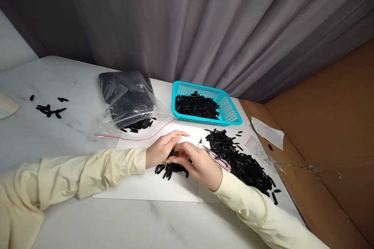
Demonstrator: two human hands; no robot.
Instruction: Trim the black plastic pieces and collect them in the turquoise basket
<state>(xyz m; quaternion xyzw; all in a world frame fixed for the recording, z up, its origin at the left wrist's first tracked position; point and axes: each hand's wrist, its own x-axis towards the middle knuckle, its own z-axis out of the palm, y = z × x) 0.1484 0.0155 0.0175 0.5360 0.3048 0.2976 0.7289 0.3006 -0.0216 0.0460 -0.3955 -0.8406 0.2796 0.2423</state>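
Note:
My left hand (pixel 163 148) and my right hand (pixel 201 162) meet over a small pile of flat black strips (pixel 168 172) on a white sheet (pixel 140 186). Black strips (pixel 173 153) show in my left hand's curled fingers, while its thumb and index finger reach toward the right. Bent fingers of my right hand are pinched close to them; what they hold is hidden. Just right of that hand lie pink-handled scissors (pixel 219 160), blades partly spread, beside a large heap of black strips (pixel 242 163).
Behind the hands stands a turquoise basket (pixel 230 111) holding more strips. A clear zip bag (pixel 128 101) with black contents lies left of it. Loose strips (pixel 51 111) are scattered far left. Cardboard (pixel 330 124) borders the right edge, with a paper slip (pixel 269 132). A grey curtain (pixel 163 19) hangs behind.

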